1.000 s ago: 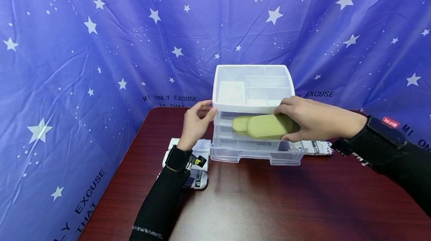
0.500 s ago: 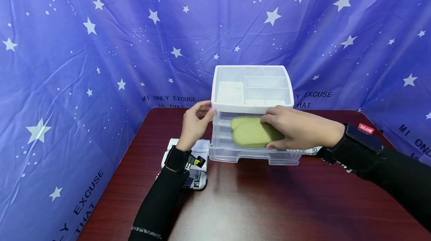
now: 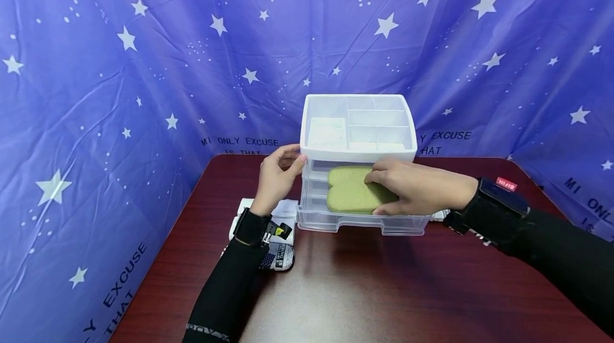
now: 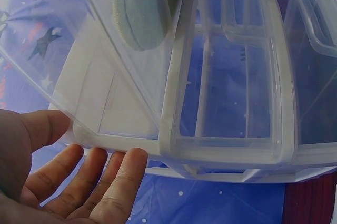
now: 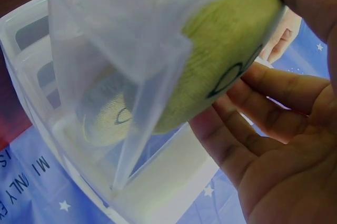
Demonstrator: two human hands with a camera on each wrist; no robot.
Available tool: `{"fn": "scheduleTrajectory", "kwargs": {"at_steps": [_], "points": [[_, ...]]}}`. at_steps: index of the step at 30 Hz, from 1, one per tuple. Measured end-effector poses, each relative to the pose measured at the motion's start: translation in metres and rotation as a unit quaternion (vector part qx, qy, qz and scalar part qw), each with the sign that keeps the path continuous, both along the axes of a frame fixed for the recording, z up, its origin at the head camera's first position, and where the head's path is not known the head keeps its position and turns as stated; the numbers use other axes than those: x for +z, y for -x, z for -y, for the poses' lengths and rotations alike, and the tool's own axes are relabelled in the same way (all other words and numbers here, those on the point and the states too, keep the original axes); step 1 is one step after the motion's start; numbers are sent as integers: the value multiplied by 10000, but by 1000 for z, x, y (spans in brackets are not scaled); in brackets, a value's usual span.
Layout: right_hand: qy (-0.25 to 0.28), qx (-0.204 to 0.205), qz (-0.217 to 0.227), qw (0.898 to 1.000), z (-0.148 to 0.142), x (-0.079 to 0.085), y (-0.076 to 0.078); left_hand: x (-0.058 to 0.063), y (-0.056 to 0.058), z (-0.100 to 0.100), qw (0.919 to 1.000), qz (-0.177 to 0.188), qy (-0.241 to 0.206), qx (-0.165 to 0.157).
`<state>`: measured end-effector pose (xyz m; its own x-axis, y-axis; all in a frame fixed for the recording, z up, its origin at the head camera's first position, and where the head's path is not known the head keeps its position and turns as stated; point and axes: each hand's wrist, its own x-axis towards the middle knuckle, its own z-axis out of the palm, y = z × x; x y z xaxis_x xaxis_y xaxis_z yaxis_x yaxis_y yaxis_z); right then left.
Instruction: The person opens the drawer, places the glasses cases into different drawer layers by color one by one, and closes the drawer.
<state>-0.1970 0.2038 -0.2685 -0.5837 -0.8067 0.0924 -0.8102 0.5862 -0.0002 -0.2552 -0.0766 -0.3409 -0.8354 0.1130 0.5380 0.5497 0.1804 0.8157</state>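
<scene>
A white drawer organizer [image 3: 357, 154] stands on the table, with a clear drawer [image 3: 316, 220] pulled out of its front. Over and partly inside this drawer are two olive-green, rounded fabric pads whose exact kind is unclear. My right hand [image 3: 408, 186] grips the nearer green pad [image 3: 349, 199] at its right end, thumb below and fingers above. The other green pad [image 3: 346, 172] lies behind it, and shows through the clear wall in the right wrist view. With fairly straight fingers, my left hand [image 3: 280, 178] touches the organizer's left front corner, thumb in front.
Left of the organizer lies a white item with a newspaper-print item [image 3: 280, 255], partly hidden by my left wrist. Another newspaper-print item [image 3: 440, 215] peeks out beyond my right hand. The dark red table [image 3: 364, 300] meets a blue starry cloth [image 3: 192, 66] behind.
My right hand has moved left and down with the green pad, from over the drawer's right side until it sits in front of the other pad. My left hand has stayed on the organizer.
</scene>
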Motion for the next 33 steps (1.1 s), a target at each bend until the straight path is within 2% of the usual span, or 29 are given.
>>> {"fn": "scheduleTrajectory", "kwargs": {"at_steps": [10,33], "points": [[-91,51,-88,9999,-2,-9,3,-1,2,1,10000,3,-20,-92],[-20,98,-144,9998,-4,-14,0,-2,2,1,9999,62,-40,-70]]}}
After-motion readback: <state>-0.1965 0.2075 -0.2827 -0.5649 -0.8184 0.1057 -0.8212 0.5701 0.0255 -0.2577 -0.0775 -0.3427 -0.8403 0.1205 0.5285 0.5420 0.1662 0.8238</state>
